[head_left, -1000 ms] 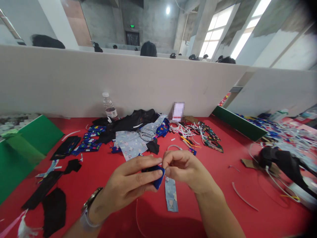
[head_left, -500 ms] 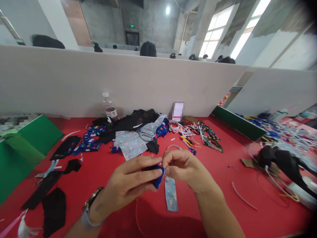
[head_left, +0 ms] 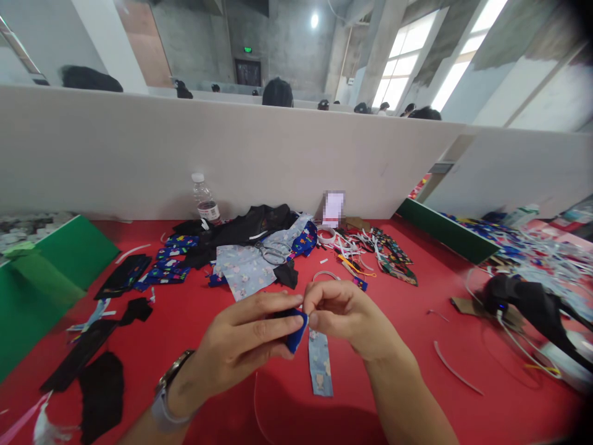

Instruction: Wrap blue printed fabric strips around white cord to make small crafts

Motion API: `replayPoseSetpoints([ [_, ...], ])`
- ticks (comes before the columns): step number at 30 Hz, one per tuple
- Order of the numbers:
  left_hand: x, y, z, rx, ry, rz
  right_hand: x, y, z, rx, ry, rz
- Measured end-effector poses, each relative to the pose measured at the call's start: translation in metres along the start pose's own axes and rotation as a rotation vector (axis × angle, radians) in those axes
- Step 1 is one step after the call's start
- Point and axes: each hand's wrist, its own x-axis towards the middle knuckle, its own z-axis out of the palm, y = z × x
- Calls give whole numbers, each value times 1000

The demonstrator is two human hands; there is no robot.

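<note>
A small piece of blue fabric (head_left: 296,335) is held up over the table in front of me. My left hand (head_left: 252,330) is closed around it, with the fingers laid over its far side. The thumb and forefinger of my right hand (head_left: 340,312) pinch together at the fabric's right edge; whatever lies between the tips is hidden. Below the hands, a light-blue patterned fabric strip (head_left: 321,368) lies on the red table (head_left: 370,395).
Behind the hands lie patterned cloth (head_left: 245,269), scissors (head_left: 273,252) and black fabric (head_left: 254,224). A bottle (head_left: 205,201) stands against the white partition (head_left: 259,154). Black scraps (head_left: 102,389) lie at left, white cords (head_left: 365,247) at back right, a black device (head_left: 514,300) at right.
</note>
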Motion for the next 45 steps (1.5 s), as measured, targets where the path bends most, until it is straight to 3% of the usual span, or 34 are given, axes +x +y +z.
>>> replayPoseSetpoints([
  [17, -1, 2, 0, 137, -5, 54, -1, 0, 0, -15, -3, 21],
  [30, -6, 7, 2, 391, -40, 84, 1, 1, 0, -96, 48, 58],
  [38, -1, 1, 0, 170, -10, 35, 0, 2, -1, -16, 12, 48],
  [45, 0, 1, -1, 169, -26, 24, 0, 1, -1, -19, 27, 58],
])
